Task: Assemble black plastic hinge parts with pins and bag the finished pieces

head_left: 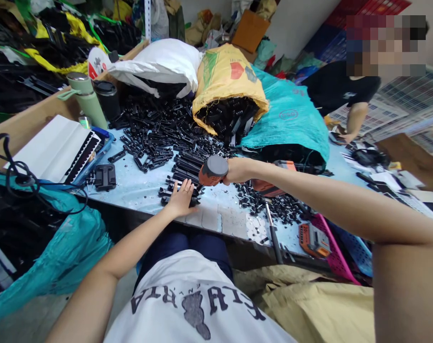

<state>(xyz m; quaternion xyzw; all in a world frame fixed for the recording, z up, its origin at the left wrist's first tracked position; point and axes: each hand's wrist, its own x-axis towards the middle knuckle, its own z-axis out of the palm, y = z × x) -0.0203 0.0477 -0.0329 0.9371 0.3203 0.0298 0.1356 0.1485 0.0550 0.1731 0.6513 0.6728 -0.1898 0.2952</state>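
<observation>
My right hand [237,170] is wrapped round the handle of an orange and black power drill [210,177]. The drill's nose end points down at a row of long black plastic parts [188,164] laid side by side on the table. My left hand [181,197] rests on the near end of that row, fingers stretched out and spread over the parts, with a ring on one finger. The drill's tip is close to the left fingertips, and what it touches is hidden. Loose screws [216,145] lie behind the row, and more screws [252,200] are heaped at its right.
Black parts [155,128] pile up before white [166,62], yellow [227,71] and teal sacks [288,114]. A hammer-like tool [273,233], a battery pack [314,239] and a pink basket [333,252] lie right. Left stand a green flask [87,100] and blue tray [107,143]. A co-worker [345,90] is far right.
</observation>
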